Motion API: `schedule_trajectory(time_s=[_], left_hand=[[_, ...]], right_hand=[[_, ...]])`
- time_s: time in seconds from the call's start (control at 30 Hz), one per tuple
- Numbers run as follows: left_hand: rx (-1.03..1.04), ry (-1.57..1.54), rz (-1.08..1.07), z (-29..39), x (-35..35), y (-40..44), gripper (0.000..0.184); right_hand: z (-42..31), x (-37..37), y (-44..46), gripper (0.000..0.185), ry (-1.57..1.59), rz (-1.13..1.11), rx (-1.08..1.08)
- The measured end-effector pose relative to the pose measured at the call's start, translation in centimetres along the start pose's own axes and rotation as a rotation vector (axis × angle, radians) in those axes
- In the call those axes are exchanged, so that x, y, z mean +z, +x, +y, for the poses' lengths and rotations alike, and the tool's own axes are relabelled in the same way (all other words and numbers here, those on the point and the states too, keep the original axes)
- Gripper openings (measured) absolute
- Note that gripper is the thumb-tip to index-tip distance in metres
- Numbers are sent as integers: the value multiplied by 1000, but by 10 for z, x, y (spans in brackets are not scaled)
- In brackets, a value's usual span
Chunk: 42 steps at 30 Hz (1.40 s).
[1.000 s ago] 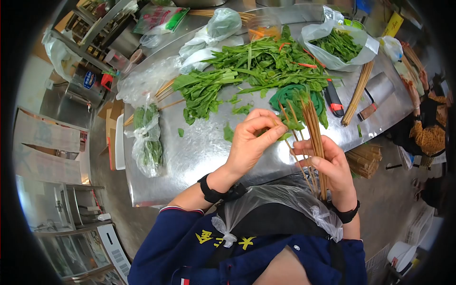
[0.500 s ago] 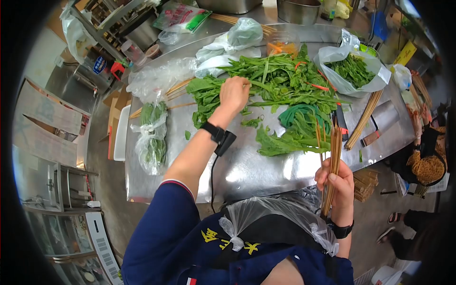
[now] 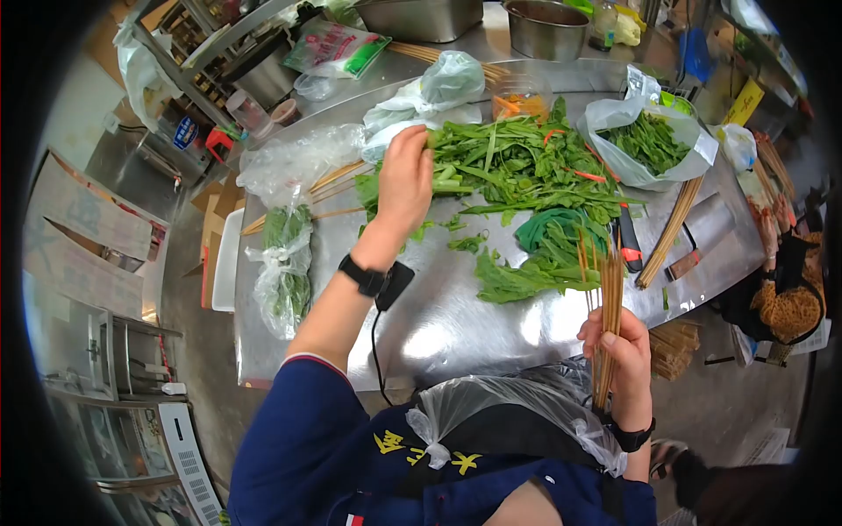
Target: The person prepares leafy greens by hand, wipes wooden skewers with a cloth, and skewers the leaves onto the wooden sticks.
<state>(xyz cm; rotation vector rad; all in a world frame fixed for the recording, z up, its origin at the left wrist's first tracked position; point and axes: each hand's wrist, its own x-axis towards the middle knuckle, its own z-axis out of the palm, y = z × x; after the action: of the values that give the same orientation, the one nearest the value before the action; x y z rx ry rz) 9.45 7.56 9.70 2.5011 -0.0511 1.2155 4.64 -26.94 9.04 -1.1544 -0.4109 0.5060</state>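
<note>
My left hand (image 3: 406, 182) is at the left side of a heap of leafy greens (image 3: 517, 158) on a steel table. Its fingers are curled over leaves and stalks, with the fingertips partly hidden. A bundle of thin wooden skewers (image 3: 611, 302) stands upright in my right hand (image 3: 618, 346), closed around its lower part. A few skewers splay away from the bundle. Beyond that hand, loose leaves (image 3: 517, 276) lie beside a green cloth-like bundle (image 3: 539, 226). A knife with a black and red handle (image 3: 628, 237) rests to the right.
A plastic bag of cut greens (image 3: 653, 145) stands at the right, near more skewers (image 3: 671, 232). To the left lies a tied bag of green vegetables (image 3: 285, 263). A tub of orange pieces (image 3: 519, 101) and steel pots (image 3: 548, 31) are behind. A person's foot (image 3: 668, 456) shows at lower right.
My left hand has shifted left and slightly away from me, over the left end of the greens. My right hand still holds the skewers. The person at lower right has come closer.
</note>
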Motion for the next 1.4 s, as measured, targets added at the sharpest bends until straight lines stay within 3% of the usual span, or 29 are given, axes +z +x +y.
schedule_trajectory(time_s=[0.03, 0.07, 0.13, 0.17, 0.23, 0.37, 0.7, 1.07, 1.4], left_hand=[[-137, -289, 31, 15, -15, 1, 22], [-136, -284, 33, 29, -28, 0, 22], [-466, -815, -170, 53, -44, -7, 27], [-465, -814, -169, 59, -44, -14, 27], [-582, -1255, -342, 73, -43, -28, 32], [-828, -1541, -553, 105, -45, -54, 34], [-829, -1565, -607, 123, -46, -59, 36], [-796, -1489, -490, 129, -44, -59, 32], [-818, -1537, -510, 129, -47, -60, 31]], right_hand=[[-2, 4, 1, 27, 4, -5, -3], [-7, 10, 1, 25, -81, 65, 83], [-10, 20, 4, 23, -166, 130, 168], [-10, 23, 5, 22, -195, 125, 177], [-11, 29, 4, 21, -223, 130, 191], [-15, 36, 0, 16, -280, 125, 217], [-12, 36, -9, 16, -323, 85, 194], [-12, 36, -8, 15, -372, 74, 215], [-10, 36, -8, 15, -339, 84, 211]])
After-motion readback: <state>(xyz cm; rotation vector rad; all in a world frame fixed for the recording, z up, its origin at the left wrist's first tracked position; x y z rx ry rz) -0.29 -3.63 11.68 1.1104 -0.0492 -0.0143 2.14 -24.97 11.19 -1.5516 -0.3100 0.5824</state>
